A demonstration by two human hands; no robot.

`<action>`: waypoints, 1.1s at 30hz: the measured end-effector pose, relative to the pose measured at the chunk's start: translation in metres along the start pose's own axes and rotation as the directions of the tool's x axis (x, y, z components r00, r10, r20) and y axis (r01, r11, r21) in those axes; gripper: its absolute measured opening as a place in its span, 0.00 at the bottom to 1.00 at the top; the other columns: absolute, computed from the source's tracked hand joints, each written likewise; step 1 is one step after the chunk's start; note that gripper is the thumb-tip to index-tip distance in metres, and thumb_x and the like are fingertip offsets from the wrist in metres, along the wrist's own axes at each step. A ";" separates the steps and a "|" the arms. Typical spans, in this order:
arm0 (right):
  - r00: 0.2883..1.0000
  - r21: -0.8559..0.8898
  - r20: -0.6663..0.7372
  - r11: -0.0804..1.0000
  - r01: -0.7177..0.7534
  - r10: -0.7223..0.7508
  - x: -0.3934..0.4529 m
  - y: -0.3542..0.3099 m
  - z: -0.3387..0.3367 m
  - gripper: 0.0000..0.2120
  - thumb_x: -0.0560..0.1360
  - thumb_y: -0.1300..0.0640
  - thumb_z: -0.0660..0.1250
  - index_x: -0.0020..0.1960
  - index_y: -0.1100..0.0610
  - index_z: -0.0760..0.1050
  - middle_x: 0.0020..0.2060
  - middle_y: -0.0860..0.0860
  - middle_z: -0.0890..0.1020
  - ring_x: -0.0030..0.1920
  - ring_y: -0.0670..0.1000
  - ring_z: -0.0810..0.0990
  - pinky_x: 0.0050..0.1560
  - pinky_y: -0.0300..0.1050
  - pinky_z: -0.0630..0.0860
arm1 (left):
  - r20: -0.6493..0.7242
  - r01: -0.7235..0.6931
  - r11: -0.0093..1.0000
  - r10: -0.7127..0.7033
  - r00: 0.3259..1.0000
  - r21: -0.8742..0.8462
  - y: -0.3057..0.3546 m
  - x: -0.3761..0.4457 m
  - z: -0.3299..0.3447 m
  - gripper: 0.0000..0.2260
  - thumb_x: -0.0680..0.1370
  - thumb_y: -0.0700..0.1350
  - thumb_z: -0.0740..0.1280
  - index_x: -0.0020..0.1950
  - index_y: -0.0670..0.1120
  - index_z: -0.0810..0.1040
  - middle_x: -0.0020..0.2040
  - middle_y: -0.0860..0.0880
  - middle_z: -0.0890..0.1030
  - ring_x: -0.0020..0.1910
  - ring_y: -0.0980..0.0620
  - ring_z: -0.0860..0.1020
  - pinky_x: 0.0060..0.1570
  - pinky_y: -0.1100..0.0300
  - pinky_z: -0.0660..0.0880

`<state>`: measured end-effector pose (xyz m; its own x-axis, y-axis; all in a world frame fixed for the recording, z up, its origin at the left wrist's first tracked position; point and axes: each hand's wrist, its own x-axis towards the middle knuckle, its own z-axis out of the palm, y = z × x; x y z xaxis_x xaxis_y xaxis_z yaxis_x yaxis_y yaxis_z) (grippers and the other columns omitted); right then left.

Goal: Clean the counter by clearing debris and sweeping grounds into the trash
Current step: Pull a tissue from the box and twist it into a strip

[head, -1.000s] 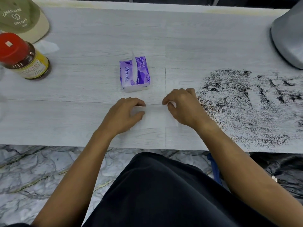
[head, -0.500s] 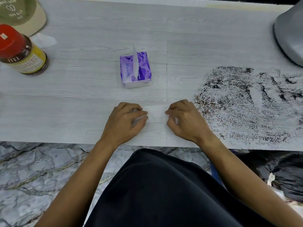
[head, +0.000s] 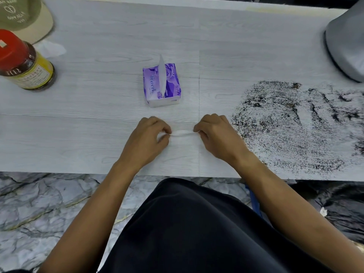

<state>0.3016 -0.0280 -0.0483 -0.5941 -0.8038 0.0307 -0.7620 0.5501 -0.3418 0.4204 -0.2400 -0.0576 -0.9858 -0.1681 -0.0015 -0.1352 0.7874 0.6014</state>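
A white tissue (head: 182, 133) lies on the pale wood-grain counter (head: 98, 134), stretched between my two hands. My left hand (head: 146, 139) pinches its left end and my right hand (head: 217, 134) pinches its right end. Just beyond them stands a purple tissue pack (head: 161, 84) with one sheet sticking up. A wide smear of dark coffee grounds (head: 295, 125) covers the counter to the right of my right hand. A black trash bag (head: 338, 203) sits below the counter's front edge at the right.
A jar with a red lid (head: 23, 62) stands at the far left, with a crumpled tissue (head: 52, 49) and an olive cap (head: 23, 14) behind it. A grey rounded object (head: 346, 40) sits at the back right. Marble floor shows below the counter edge.
My hands have lifted the tissue's near edge and drawn it taut between pinched fingertips; earlier it lay flatter under my curled fingers.
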 end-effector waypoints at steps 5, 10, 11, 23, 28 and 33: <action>0.996 0.054 -0.087 0.998 0.029 -0.024 -0.019 -0.002 0.014 0.08 0.76 0.68 0.67 0.52 0.63 0.83 0.47 0.56 0.80 0.43 0.58 0.77 0.39 0.53 0.75 | -0.062 -0.107 0.991 0.112 0.992 0.077 -0.001 -0.010 0.007 0.09 0.78 0.42 0.69 0.57 0.49 0.83 0.52 0.53 0.79 0.51 0.54 0.75 0.48 0.60 0.74; 0.997 0.021 -0.057 0.999 0.046 -0.044 -0.026 -0.006 0.010 0.11 0.73 0.61 0.67 0.52 0.60 0.83 0.51 0.54 0.80 0.55 0.58 0.73 0.54 0.53 0.74 | -0.098 -0.161 0.980 0.172 0.980 0.117 -0.002 -0.023 0.014 0.10 0.77 0.45 0.72 0.57 0.45 0.84 0.55 0.48 0.78 0.50 0.50 0.74 0.48 0.59 0.75; 0.998 0.018 -0.046 0.999 0.045 -0.044 -0.026 -0.007 0.007 0.10 0.74 0.59 0.67 0.52 0.60 0.83 0.52 0.54 0.79 0.56 0.57 0.72 0.55 0.52 0.74 | -0.096 -0.167 0.979 0.178 0.979 0.116 -0.002 -0.023 0.013 0.09 0.77 0.45 0.72 0.56 0.45 0.84 0.52 0.48 0.79 0.49 0.50 0.74 0.46 0.58 0.75; 0.984 -0.057 0.051 0.984 0.172 -0.169 -0.011 0.001 -0.003 0.18 0.69 0.73 0.70 0.56 0.60 0.83 0.50 0.55 0.81 0.51 0.58 0.78 0.42 0.51 0.78 | -0.025 -0.084 0.989 0.088 0.996 0.118 0.012 -0.020 0.005 0.11 0.77 0.40 0.71 0.59 0.47 0.84 0.47 0.50 0.77 0.44 0.52 0.75 0.40 0.57 0.76; 0.965 -0.090 0.143 0.968 0.235 -0.221 0.010 0.013 -0.013 0.21 0.67 0.75 0.70 0.55 0.57 0.84 0.46 0.54 0.82 0.45 0.58 0.80 0.42 0.47 0.74 | -0.064 0.005 0.994 0.001 0.998 0.107 0.015 -0.025 0.002 0.10 0.78 0.41 0.70 0.58 0.47 0.84 0.42 0.50 0.77 0.41 0.51 0.76 0.39 0.60 0.74; 0.940 -0.118 0.180 0.943 0.312 -0.289 0.044 0.017 -0.017 0.15 0.72 0.70 0.70 0.57 0.58 0.82 0.51 0.55 0.80 0.49 0.59 0.80 0.38 0.50 0.78 | -0.072 0.073 0.986 -0.063 0.995 0.148 0.024 -0.025 0.007 0.11 0.77 0.38 0.69 0.59 0.44 0.83 0.49 0.46 0.77 0.46 0.47 0.76 0.42 0.55 0.76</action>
<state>0.2580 -0.0502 -0.0367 -0.2925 -0.9554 -0.0412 -0.9341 0.2946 -0.2017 0.4409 -0.2126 -0.0485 -0.9654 -0.2600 0.0179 -0.2206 0.8518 0.4752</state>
